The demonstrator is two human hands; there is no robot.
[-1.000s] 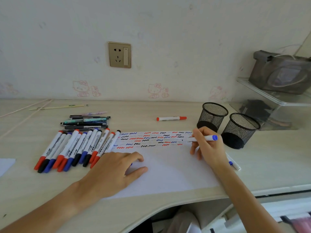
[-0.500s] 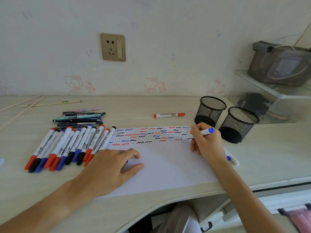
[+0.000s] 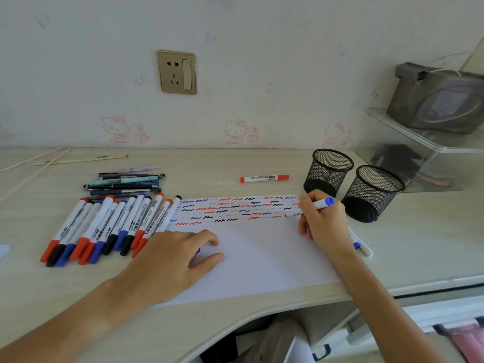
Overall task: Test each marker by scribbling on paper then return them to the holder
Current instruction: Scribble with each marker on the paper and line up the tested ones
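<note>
Blue cap (image 3: 199, 249) mostly hidden under left hand (image 3: 167, 263)

The red-capped marker (image 3: 264, 178) lying on the desk beyond the right hand (image 3: 323, 221) bears "WHITEBOARD" printed along its barrel. The same word shows on several barrels in the row of markers (image 3: 112, 226) just beyond the left hand (image 3: 172, 260); smaller print there is unreadable.

The paper (image 3: 251, 258) lies mid-desk (image 3: 419, 247), a row of markers (image 3: 110, 226) at its left edge, pens (image 3: 123, 183) behind them; two holders (image 3: 327, 171) stand off its right far corner, a lone marker (image 3: 264, 178) behind the paper
</note>
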